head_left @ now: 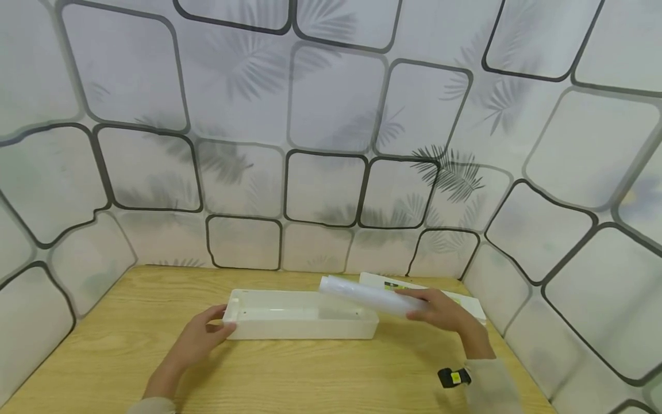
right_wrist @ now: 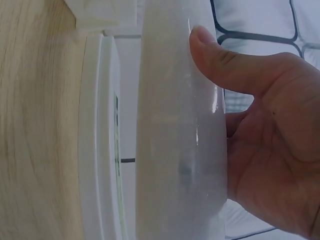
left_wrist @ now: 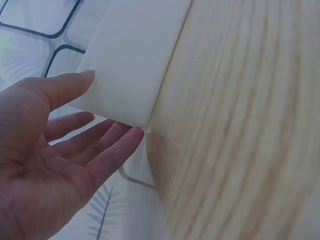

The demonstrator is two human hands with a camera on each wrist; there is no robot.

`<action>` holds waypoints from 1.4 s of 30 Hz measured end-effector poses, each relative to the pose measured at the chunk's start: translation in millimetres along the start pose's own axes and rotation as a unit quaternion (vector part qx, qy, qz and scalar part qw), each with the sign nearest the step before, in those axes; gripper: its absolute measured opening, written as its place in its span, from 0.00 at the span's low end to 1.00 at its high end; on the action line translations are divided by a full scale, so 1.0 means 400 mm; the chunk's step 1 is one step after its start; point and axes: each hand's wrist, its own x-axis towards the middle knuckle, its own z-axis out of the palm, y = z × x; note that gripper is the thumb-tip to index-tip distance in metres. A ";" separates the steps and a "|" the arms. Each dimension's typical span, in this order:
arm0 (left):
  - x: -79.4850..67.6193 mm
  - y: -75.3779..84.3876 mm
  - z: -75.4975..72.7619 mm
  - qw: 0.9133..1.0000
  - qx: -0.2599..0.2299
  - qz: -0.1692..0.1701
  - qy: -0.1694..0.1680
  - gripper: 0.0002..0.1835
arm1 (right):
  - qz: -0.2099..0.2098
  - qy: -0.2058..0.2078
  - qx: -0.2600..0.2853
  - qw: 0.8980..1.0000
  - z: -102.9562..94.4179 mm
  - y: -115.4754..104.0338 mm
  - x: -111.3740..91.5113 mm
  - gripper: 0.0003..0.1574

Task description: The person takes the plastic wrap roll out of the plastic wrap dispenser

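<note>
A long white open-topped plastic box stands on the wooden table. My left hand holds its left end, thumb at the near corner and fingers along the end wall; the left wrist view shows the thumb on the box's side and the fingertips at its lower edge. My right hand grips a roll of clear plastic film near its right end. Tilted, the roll's left end hovers over the right part of the box. Close up, thumb and fingers wrap the shiny roll.
Behind the roll, at the right, lies a long white lid-like piece with a green and black label. A patterned wall covering rises behind the wooden table and at both sides. A black wrist device sits by the right sleeve.
</note>
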 end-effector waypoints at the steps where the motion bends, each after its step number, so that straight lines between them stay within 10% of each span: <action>1: 0.000 0.001 0.000 1.000 0.001 0.001 0.000 0.35 | 0.004 0.001 0.004 1.000 -0.001 0.003 -0.008 0.35; 42: 0.007 -0.003 0.002 1.000 0.009 -0.001 0.006 0.34 | 0.066 0.037 -0.017 0.997 -0.077 0.072 -0.156 0.34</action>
